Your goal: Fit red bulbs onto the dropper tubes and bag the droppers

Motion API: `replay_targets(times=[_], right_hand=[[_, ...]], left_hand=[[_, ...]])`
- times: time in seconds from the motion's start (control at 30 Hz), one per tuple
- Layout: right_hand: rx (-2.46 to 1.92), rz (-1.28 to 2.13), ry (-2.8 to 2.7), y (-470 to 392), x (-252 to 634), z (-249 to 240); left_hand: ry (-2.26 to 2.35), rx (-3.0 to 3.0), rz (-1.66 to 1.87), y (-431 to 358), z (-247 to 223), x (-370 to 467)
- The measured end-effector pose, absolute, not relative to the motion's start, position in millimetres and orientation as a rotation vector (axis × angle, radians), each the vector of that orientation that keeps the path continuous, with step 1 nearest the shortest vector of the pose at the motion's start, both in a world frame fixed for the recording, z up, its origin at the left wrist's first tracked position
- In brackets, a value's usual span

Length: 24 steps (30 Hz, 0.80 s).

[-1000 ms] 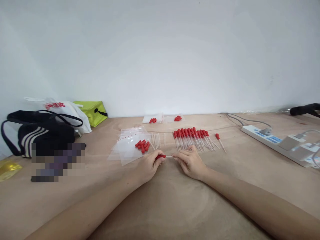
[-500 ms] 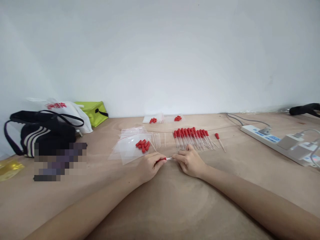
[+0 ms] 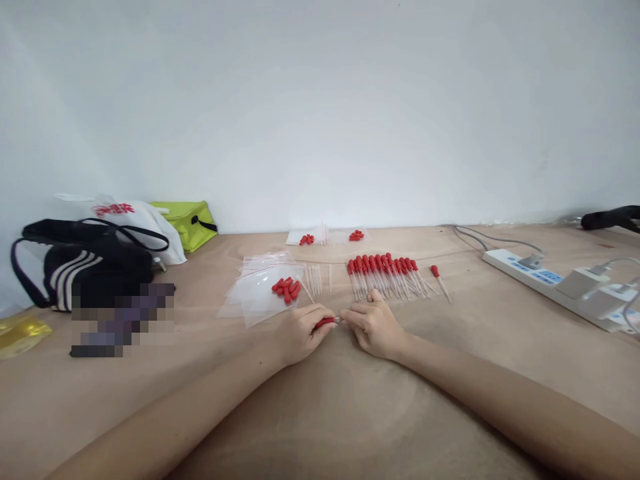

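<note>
Between its thumb and fingers my left hand (image 3: 301, 335) pinches a red rubber bulb (image 3: 324, 323). From the right, my right hand (image 3: 377, 330) is closed around a clear dropper tube (image 3: 338, 320), whose end meets the bulb; how deep it sits I cannot tell. Just beyond my right hand lies a row of droppers with red bulbs (image 3: 383, 263), and a single dropper (image 3: 435, 272) lies apart at its right. Several loose red bulbs (image 3: 287, 291) rest on clear zip bags (image 3: 255, 300) beyond my left hand. Beside them are several bare tubes (image 3: 315, 279).
Farther back lie small bags with red bulbs (image 3: 356, 236). A white power strip (image 3: 525, 270) with plugs and cables is at the right. To the left are a black bag (image 3: 95, 260), a white plastic bag (image 3: 173, 233), a green bag (image 3: 193, 220) and a yellow packet (image 3: 23, 333).
My hands have come closer together. Less of the clear tube shows between them, and more of the red bulb is visible at my left fingertips.
</note>
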State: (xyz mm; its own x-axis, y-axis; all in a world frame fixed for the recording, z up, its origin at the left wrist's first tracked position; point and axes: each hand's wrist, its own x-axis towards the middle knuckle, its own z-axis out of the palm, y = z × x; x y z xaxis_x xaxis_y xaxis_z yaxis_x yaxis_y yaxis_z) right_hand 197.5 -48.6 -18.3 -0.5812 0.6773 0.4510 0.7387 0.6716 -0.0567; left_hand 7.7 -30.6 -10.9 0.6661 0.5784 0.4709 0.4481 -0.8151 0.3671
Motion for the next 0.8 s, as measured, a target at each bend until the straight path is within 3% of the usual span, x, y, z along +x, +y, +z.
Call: replay_targets(times=[0.23,0.4,0.53,0.8], right_hand=[[-1.228,-0.311,-2.462,-49,193,-3],[-1.603,-0.179,-2.211,-27,196,8],[-1.891,-0.068,-1.944,7,189,10],[-2.013,-0.125,-2.035,37,170,0]], left_hand=[[0.887,2.709,0.982,-19,-10,4],[1.452,2.671,1.101,-6,-7,-8],[1.796,2.529,0.991,-2,-5,-13],[1.926,2.579,0.835,1,-6,-22]])
